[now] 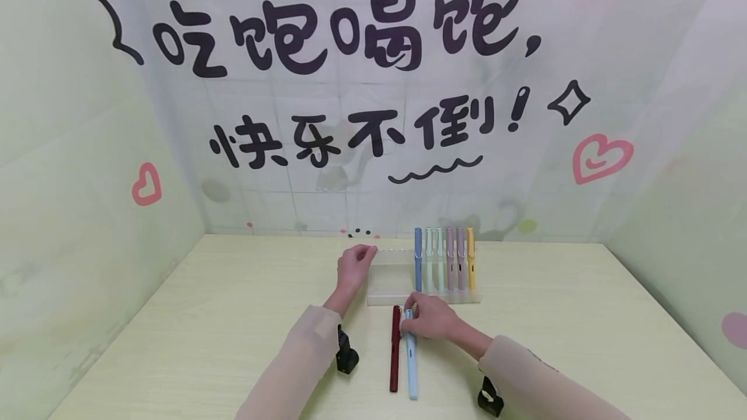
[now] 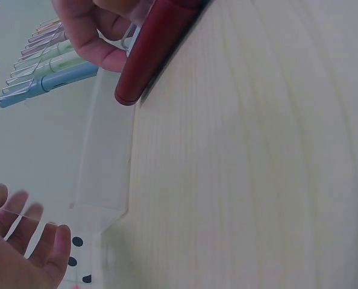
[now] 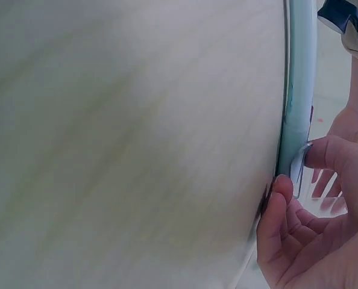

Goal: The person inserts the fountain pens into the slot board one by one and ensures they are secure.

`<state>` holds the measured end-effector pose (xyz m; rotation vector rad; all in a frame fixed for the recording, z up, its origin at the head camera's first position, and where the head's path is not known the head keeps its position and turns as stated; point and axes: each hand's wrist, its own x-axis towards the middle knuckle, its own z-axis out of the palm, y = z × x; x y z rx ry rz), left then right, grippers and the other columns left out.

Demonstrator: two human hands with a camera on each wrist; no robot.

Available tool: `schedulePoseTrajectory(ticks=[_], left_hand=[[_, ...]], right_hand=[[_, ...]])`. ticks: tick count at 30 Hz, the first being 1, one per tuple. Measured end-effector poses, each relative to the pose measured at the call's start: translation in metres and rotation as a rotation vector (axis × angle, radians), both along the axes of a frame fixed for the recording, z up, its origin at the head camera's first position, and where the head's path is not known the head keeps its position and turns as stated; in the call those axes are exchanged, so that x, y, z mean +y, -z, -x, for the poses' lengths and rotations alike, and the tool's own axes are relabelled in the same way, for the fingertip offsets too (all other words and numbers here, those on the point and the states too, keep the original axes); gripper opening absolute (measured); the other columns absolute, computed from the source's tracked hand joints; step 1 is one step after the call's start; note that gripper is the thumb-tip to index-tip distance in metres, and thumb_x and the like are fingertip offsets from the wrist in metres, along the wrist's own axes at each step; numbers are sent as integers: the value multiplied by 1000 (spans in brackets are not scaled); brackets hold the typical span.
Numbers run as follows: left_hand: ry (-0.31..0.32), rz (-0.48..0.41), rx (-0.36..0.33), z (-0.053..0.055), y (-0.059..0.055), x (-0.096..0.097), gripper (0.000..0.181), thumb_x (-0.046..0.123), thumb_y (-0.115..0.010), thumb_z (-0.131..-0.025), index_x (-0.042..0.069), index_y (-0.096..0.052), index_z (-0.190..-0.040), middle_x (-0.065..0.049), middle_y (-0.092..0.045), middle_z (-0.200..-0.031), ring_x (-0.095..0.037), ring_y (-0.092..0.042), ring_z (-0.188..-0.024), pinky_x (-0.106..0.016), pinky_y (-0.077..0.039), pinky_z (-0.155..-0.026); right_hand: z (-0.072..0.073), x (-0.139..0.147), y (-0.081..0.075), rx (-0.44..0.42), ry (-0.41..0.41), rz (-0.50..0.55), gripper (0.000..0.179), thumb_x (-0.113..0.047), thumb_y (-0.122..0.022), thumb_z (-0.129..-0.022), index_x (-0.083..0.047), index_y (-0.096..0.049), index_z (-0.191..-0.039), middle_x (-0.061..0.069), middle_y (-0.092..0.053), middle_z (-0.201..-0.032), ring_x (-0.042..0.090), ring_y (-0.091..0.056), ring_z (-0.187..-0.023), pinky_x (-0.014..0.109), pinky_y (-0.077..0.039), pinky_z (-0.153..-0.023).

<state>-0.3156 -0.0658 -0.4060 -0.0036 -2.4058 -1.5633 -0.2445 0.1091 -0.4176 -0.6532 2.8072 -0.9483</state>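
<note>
A clear plastic pen stand (image 1: pixel 397 299) stands on the table, with several capped pens upright in its right part: one blue pen (image 1: pixel 417 264), then pale green, mauve and yellow ones. My left hand (image 1: pixel 355 269) grips the stand's upper left corner; its fingers (image 2: pixel 49 247) show around the clear panel in the left wrist view. In front of the stand, a dark red pen (image 1: pixel 395 349) and a light blue pen (image 1: pixel 412 361) lie side by side. My right hand (image 1: pixel 432 317) pinches the capped end of the light blue pen, thumb by its clip.
A pale wood-grain tabletop (image 1: pixel 233 342) spreads around the stand. Behind it rises a light backdrop (image 1: pixel 315 212) with black lettering, and similar panels close off both sides. A black wrist camera (image 1: pixel 347 356) hangs below the left sleeve, close to the dark red pen.
</note>
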Motion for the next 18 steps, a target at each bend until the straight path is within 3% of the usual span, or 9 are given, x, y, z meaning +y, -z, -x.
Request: schedulePoseTrajectory(ticks=[4,10,18], left_hand=[[1,0,3,0,0,0,25,22,-56,-87,1,-64,-96,-11,-63,-91,-23,-58,-86,-34,-46,-75],[1,-1,3,0,0,1,25,23,-55,-88,1,-64,-97,-11,-63,-92,-23,-58,-86,-34,-46,-75],[-3,4,6,0,0,0,25,23,-55,-87,1,-64,-96,-11,-64,-91,-23,-58,-86,-34,-46,-75]], right_hand=[[-1,2,-1,51,-11,-3,19,-15,-65,-72,-5,-56,-85,-5,-46,-56,7,-41,-47,22,-35,-41],[-2,7,-3,42,-18,42,22,-10,-65,-73,0,-58,-91,-4,-49,-57,7,-44,-46,21,-38,-41],[1,12,-6,-103,-11,195,26,-3,-66,-73,4,-57,-97,3,-53,-67,11,-52,-51,25,-47,-44]])
